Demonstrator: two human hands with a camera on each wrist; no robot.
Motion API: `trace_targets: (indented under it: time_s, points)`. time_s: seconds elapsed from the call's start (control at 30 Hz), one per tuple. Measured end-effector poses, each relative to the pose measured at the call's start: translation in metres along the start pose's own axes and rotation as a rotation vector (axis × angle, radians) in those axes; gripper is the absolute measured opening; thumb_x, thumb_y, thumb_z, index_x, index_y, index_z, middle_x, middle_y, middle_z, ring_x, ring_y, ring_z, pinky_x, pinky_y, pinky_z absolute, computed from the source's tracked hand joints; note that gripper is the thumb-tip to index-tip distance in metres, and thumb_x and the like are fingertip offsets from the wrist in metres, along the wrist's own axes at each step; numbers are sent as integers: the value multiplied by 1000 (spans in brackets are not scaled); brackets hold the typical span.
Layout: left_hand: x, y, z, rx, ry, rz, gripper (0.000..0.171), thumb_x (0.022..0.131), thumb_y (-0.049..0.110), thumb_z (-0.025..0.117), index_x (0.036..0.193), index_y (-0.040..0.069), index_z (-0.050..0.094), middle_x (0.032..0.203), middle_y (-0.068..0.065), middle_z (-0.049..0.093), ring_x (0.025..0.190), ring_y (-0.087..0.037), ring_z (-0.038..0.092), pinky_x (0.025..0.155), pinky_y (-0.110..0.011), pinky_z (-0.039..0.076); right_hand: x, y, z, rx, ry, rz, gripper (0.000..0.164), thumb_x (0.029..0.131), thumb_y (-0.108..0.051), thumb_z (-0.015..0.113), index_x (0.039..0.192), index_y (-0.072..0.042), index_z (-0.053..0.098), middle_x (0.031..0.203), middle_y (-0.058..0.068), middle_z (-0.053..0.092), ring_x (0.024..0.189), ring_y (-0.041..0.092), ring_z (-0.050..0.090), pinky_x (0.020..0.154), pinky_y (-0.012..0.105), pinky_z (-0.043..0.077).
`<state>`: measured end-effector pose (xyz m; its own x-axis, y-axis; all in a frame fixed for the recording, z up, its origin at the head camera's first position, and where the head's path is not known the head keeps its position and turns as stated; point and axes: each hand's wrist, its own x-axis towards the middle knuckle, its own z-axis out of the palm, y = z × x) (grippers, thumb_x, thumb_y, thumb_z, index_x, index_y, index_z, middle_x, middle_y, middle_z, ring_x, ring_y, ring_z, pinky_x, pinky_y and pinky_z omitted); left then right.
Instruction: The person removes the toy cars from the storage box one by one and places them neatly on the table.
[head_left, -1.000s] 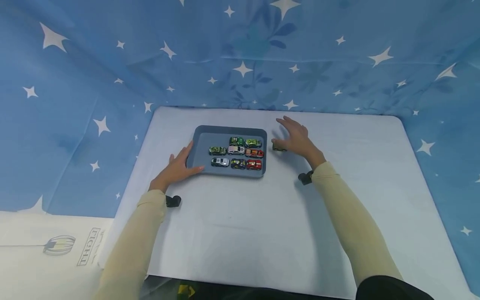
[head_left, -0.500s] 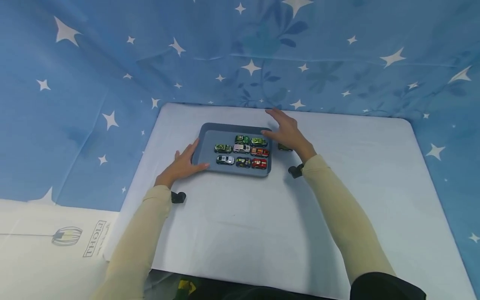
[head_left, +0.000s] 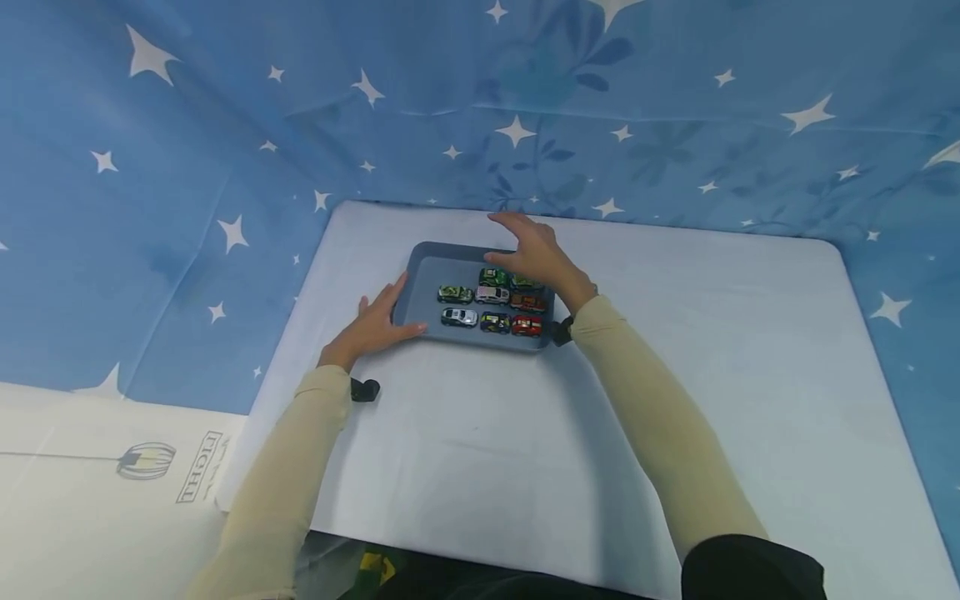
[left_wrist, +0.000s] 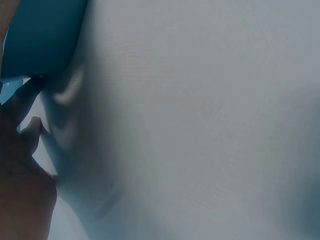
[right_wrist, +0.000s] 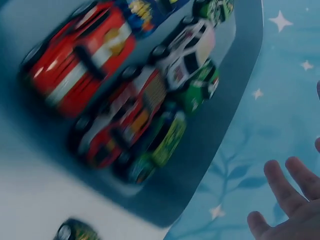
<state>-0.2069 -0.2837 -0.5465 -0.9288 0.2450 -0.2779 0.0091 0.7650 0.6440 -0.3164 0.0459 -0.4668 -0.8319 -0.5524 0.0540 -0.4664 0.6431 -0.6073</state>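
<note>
A grey-blue tray [head_left: 438, 265] holds several toy cars in rows. In front are a silver car [head_left: 459, 317], a dark blue car [head_left: 495, 323] and a red car [head_left: 527, 325]. Behind sit a camouflage car [head_left: 454, 294], a white car [head_left: 492, 295], an orange-red car [head_left: 528, 303] and two green ones. My left hand [head_left: 371, 327] rests at the tray's left end, fingers along the side and thumb at the front edge. Above the back right part of the tray hovers my right hand [head_left: 542, 255], spread and holding nothing. Another green car [right_wrist: 77, 232] lies outside the tray on the table.
The white table [head_left: 480, 467] extends to both sides of the tray and toward the person. A blue star-patterned cloth [head_left: 420, 92] hangs behind it. At the lower left lies a pale printed sheet [head_left: 90, 492].
My right hand has left the green car beside the tray and moved left over the tray's back part. The left hand stays at the tray. The head view has shifted slightly.
</note>
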Motion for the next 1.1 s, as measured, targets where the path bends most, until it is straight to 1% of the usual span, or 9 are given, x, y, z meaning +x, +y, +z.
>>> trace_targets:
  time_s: [0.17, 0.23, 0.4, 0.47, 0.57, 0.7, 0.8, 0.97, 1.1]
  points:
    - [1, 1, -1, 2, -1, -10, 116, 94, 65, 72, 174, 28, -4, 179, -13, 6, 165, -30, 0, 126, -55, -16, 10, -15, 11, 30, -23, -32, 70, 102, -29, 78, 161, -8, 50, 164, 14, 47, 142, 37, 53, 119, 55, 41]
    - [2, 0, -1, 8, 0, -14, 116, 94, 66, 71, 174, 29, -4, 179, -12, 7, 165, -30, 1, 127, -56, -16, 13, -20, 16, 38, -36, -47, 67, 102, -27, 78, 159, -7, 52, 162, 14, 50, 137, 38, 58, 115, 54, 45]
    - [3, 1, -2, 6, 2, -10, 114, 95, 67, 70, 174, 30, -3, 179, -11, 8, 165, -30, 2, 127, -56, -15, 20, -29, 26, 25, -87, -54, 60, 103, -24, 76, 156, -7, 55, 159, 14, 53, 134, 36, 60, 113, 53, 46]
    - [3, 0, -2, 6, -3, -6, 115, 95, 67, 70, 174, 29, -4, 179, -12, 7, 165, -30, 2, 127, -57, -15, 23, -32, 31, 12, -112, -52, 59, 103, -24, 75, 156, -6, 56, 158, 14, 55, 134, 34, 59, 114, 52, 45]
    - [2, 1, -3, 5, -10, -6, 115, 96, 66, 70, 174, 28, -4, 179, -12, 7, 165, -30, 2, 127, -57, -15, 26, -36, 41, -1, -149, -56, 58, 104, -22, 75, 155, -4, 56, 155, 15, 57, 130, 34, 62, 111, 51, 48]
    - [0, 3, -2, -1, -15, -2, 113, 97, 63, 71, 174, 27, -3, 179, -10, 7, 165, -30, 2, 127, -57, -15, 26, -39, 55, -5, -172, -67, 55, 103, -18, 75, 152, -1, 58, 149, 17, 62, 123, 35, 66, 105, 50, 53]
    - [-1, 2, -1, -10, -18, -3, 112, 97, 62, 71, 174, 30, -4, 180, -9, 5, 165, -30, 1, 127, -58, -15, 25, -42, 65, -16, -187, -65, 48, 103, -18, 76, 146, -1, 64, 142, 16, 67, 124, 33, 67, 107, 51, 51]
    - [-2, 0, -1, -20, -10, -16, 113, 96, 65, 71, 174, 35, -5, 180, -9, 3, 165, -31, -2, 126, -60, -14, 25, -46, 73, -73, -216, -51, 39, 102, -20, 77, 136, -2, 72, 132, 13, 72, 123, 30, 67, 108, 50, 51]
    - [-1, 0, 1, -15, -3, -17, 112, 96, 64, 71, 174, 34, -5, 179, -12, 4, 165, -32, -2, 126, -60, -14, 24, -43, 78, -123, -218, -54, 36, 101, -19, 78, 132, -2, 73, 127, 13, 74, 118, 29, 69, 105, 50, 53]
